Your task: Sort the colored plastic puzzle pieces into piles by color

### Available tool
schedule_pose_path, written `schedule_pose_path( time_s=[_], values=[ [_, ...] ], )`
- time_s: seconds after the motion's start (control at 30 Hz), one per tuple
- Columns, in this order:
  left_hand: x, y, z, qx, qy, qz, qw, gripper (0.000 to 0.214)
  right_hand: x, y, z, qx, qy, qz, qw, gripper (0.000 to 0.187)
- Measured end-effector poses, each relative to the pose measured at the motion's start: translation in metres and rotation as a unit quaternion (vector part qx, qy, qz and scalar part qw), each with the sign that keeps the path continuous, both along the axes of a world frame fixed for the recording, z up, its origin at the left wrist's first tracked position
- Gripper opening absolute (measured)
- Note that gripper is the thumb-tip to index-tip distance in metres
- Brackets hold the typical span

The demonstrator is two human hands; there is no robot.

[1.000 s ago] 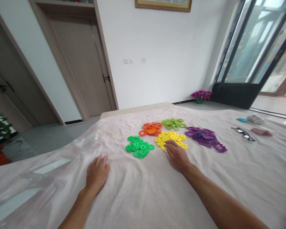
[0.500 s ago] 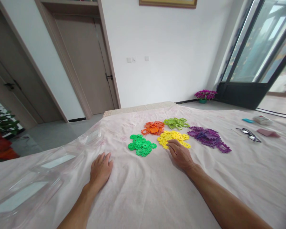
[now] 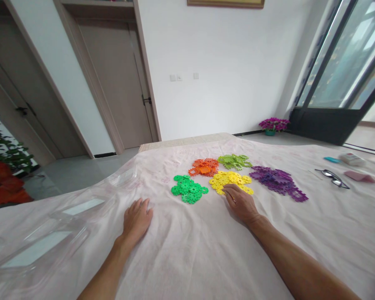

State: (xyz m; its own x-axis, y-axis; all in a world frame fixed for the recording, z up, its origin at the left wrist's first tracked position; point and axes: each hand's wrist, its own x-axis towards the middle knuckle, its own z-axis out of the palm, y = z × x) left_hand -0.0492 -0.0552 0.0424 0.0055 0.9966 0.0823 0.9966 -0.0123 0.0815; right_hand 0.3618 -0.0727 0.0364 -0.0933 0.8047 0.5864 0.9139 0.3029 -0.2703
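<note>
My left hand (image 3: 137,221) lies palm down on the pale tablecloth (image 3: 181,250), fingers stretched out and holding nothing. My right hand (image 3: 242,203) is at the near edge of a pile of yellow flower-shaped plastic pieces (image 3: 226,179), fingers curled and pressed together. What its fingertips hold, if anything, is hidden. Between my hands, a bit farther off, is a pile of green round notched pieces (image 3: 189,189). Behind these sit orange pieces (image 3: 204,167) and lime-green pieces (image 3: 234,161). A heap of purple pieces (image 3: 276,181) spreads to the right of the yellow ones.
Clear plastic containers (image 3: 78,246) with pale labels stand along the left. At the right lie eyeglasses (image 3: 333,178), a pink cloth (image 3: 360,176), a blue item (image 3: 332,159) and a whitish packet (image 3: 351,159). A pot of magenta flowers (image 3: 274,125) stands on the floor beyond the table.
The view has shifted slightly, so everything sits a little farther right. My right hand's fingers look slightly more curled at the yellow pile. My left hand stays flat on the cloth.
</note>
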Motion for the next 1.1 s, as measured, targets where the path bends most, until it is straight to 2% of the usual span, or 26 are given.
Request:
schedule_pose_path(
  time_s=[0.23, 0.53, 1.1],
  values=[
    [0.003, 0.001, -0.005, 0.015, -0.005, 0.015, 1.0, 0.051, 0.005, 0.0, -0.002, 0.0, 0.003, 0.009, 1.0, 0.03],
    [0.005, -0.005, -0.004, 0.023, -0.005, 0.02, 1.0, 0.051, 0.003, -0.003, 0.001, -0.014, -0.015, 0.004, 1.0, 0.033],
    [0.007, -0.009, -0.022, 0.129, 0.014, 0.011, 0.991, 0.049, 0.001, -0.004, -0.001, -0.022, 0.009, 0.072, 0.997, 0.032]
  ],
)
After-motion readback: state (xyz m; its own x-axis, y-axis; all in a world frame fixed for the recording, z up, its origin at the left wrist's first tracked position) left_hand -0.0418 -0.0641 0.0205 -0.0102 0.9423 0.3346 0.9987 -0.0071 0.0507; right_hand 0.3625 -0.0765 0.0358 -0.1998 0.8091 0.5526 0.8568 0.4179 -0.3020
